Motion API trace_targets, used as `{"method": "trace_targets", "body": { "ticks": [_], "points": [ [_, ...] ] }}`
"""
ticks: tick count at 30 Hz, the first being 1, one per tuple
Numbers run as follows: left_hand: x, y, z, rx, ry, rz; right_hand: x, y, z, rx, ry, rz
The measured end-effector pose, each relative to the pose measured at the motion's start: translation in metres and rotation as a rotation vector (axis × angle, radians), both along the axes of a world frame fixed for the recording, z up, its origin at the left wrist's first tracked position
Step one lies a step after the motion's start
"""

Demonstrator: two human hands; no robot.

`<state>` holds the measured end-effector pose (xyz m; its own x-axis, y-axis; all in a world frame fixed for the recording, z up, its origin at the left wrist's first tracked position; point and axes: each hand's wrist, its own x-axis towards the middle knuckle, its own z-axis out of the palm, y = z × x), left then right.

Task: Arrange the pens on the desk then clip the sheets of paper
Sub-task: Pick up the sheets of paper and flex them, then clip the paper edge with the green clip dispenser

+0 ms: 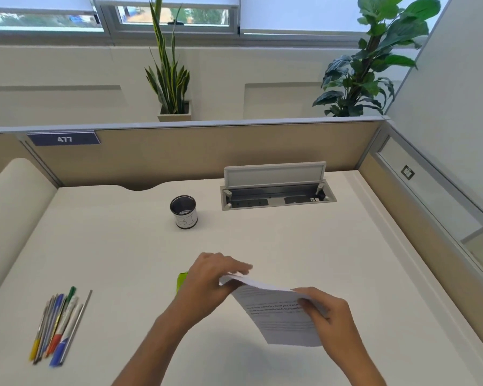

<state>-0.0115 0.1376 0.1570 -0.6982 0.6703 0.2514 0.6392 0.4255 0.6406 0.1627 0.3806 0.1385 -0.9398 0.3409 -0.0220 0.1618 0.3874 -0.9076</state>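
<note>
1. The sheets of paper (279, 321), printed side up and tilted, are held over the counter (123, 260) at near centre.
2. The left hand (215, 277) pinches their far left corner and the right hand (329, 316) clasps the right edge, thumb on the print; each grip is closed on the paper.
3. A green object (182, 282) sits just beside the left hand, mostly hidden.
4. The pens (57, 324) lie side by side at near left, well apart from the paper.
5. A dark cup (183, 211) stands at far centre, with an open cable box (276, 190) to its right.

Both hands hold printed sheets (282, 316) above desk (123, 260): left hand (212, 277) top corner, right hand (326, 316) right edge. Pens (57, 325) bunched at left; pen cup (183, 211) behind.
</note>
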Motion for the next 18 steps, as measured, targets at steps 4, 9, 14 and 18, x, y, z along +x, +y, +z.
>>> {"method": "trace_targets", "body": {
  "ticks": [4, 9, 14, 18],
  "points": [
    [-0.013, -0.034, -0.015, 0.239, -0.156, 0.269, -0.005, -0.014, -0.013, -0.209, 0.035, -0.128],
    [-0.024, -0.076, -0.051, 0.349, -0.449, 0.488, -0.015, -0.039, -0.032, -0.444, 0.072, -0.326],
    [-0.034, -0.111, -0.095, 0.105, -0.501, 0.557, -0.025, -0.061, -0.060, -0.537, 0.058, -0.479],
    [-0.041, -0.124, -0.118, -0.073, -0.499, 0.526, -0.036, -0.076, -0.080, -0.513, 0.005, -0.512]
  ]
}}
